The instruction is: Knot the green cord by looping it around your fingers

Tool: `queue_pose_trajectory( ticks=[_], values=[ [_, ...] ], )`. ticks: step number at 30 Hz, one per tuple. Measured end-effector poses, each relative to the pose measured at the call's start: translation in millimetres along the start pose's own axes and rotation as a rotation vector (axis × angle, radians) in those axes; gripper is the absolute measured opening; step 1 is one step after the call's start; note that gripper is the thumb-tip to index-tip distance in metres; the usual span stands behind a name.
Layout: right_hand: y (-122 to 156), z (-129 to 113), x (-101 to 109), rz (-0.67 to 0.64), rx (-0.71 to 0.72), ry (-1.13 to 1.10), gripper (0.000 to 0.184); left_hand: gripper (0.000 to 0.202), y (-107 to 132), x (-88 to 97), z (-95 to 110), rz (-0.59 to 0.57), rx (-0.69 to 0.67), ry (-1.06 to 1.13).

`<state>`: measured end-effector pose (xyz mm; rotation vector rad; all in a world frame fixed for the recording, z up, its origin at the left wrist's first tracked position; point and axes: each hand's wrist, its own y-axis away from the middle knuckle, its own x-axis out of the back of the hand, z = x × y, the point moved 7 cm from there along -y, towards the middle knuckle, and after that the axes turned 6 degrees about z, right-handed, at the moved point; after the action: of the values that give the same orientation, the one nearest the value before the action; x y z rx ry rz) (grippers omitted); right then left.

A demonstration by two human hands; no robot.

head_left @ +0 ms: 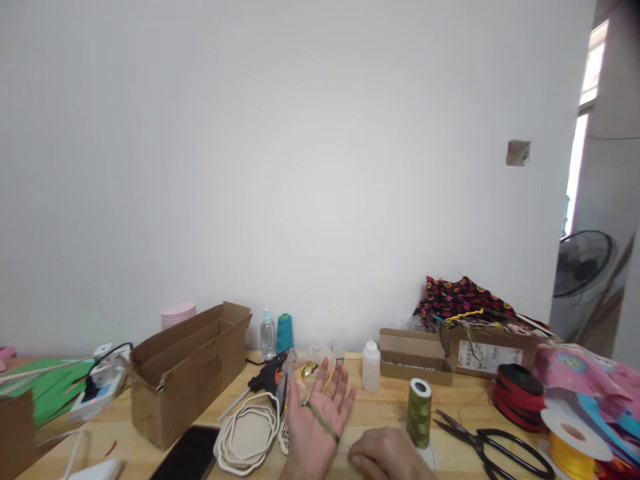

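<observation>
My left hand (pixel 320 427) is held palm up above the table, fingers stretched out and apart. Across its palm runs a band of olive-green thread (pixel 323 421), passing by the base of the thumb. To its right, my right hand (pixel 393 453) is curled with the back facing up; a faint strand seems to lead to its fingertips, which are partly hidden. Just beyond the right hand stands a spool of olive-green thread (pixel 419 415). Black-handled scissors (pixel 487 443) lie to the right of the spool.
Left of my hands are pale wavy-edged frames (pixel 247 437), a black phone (pixel 187 455), a glue gun (pixel 267 378) and a long cardboard box (pixel 193 373). A white bottle (pixel 371 367) and low box (pixel 417 360) stand behind. Ribbon spools (pixel 517 393) line the right.
</observation>
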<state>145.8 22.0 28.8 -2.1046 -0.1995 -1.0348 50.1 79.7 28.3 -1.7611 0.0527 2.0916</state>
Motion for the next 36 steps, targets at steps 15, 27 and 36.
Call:
queue_pose_trajectory(
  ticks=[15,27,36],
  values=[
    [-19,1,22,-0.008,0.082,0.32,0.026,0.05,-3,-29.2,-38,0.087,0.146,-0.157],
    [-124,-25,183,0.158,0.034,0.341,0.04,0.042,-63,-207.4,-24,-0.273,0.094,-0.296],
    [-200,-143,351,0.28,0.162,0.354,0.026,0.049,-52,-410.1,35,-0.652,-0.108,-0.198]
  ],
)
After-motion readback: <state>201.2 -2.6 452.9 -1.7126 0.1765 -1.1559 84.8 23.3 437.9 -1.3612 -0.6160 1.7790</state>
